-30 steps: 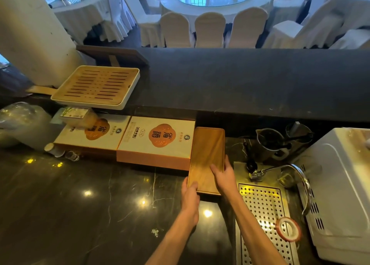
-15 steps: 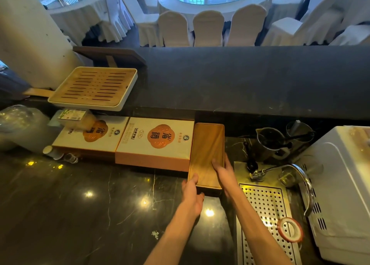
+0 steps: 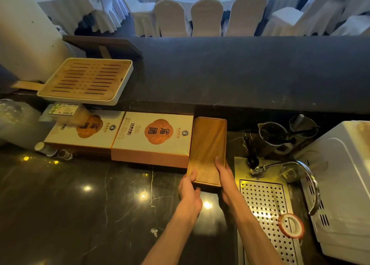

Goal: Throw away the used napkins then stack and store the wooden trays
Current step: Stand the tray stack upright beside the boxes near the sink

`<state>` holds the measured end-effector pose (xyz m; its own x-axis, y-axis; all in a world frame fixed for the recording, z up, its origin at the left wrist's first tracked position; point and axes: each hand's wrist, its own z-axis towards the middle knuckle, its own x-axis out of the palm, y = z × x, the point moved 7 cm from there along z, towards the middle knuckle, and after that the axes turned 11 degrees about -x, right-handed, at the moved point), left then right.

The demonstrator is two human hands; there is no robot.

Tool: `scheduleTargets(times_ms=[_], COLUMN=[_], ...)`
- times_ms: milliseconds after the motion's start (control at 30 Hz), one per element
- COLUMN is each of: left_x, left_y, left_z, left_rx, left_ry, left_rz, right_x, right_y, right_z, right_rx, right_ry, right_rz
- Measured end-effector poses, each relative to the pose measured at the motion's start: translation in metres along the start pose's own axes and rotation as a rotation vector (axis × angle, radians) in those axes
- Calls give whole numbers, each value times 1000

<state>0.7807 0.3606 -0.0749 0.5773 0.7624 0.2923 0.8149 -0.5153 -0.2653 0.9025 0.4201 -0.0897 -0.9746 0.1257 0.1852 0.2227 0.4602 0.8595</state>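
Note:
A long, narrow wooden tray (image 3: 208,144) lies on the dark marble counter (image 3: 80,204), its far end under the raised bar ledge, its left side against an orange and white gift box (image 3: 154,138). My left hand (image 3: 189,190) grips the tray's near left corner, thumb on top. My right hand (image 3: 225,176) holds the near right edge, thumb lying on the tray's inner surface. A slatted wooden tea tray (image 3: 88,80) in a white frame sits on the ledge at the left. No napkins are in sight.
A second gift box (image 3: 84,132) lies left of the first. To the right are a perforated steel drain board (image 3: 268,214) with a tape roll (image 3: 291,225), a faucet (image 3: 280,165), metal pitchers (image 3: 278,136) and a white appliance (image 3: 344,184). Beyond the ledge stand covered chairs.
The tray has slid away from me, further under the ledge beside the gift box. Both hands followed it forward, staying on its near end.

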Motion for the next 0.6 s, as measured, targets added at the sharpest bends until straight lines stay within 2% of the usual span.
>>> scheduleTargets(times_ms=[233,400,600], left_x=[18,29,7], left_y=[1,-8,-9], left_z=[-16,-14,-4], left_rx=[-5,-75,-247], left_ry=[112,251,119], left_rz=[-71,-166,-372], right_x=[4,2,12], right_y=[8,35,66], right_z=[5,17,53], right_rx=[105,111,128], right_ry=[96,199,227], right_rz=[60,-47,-193])
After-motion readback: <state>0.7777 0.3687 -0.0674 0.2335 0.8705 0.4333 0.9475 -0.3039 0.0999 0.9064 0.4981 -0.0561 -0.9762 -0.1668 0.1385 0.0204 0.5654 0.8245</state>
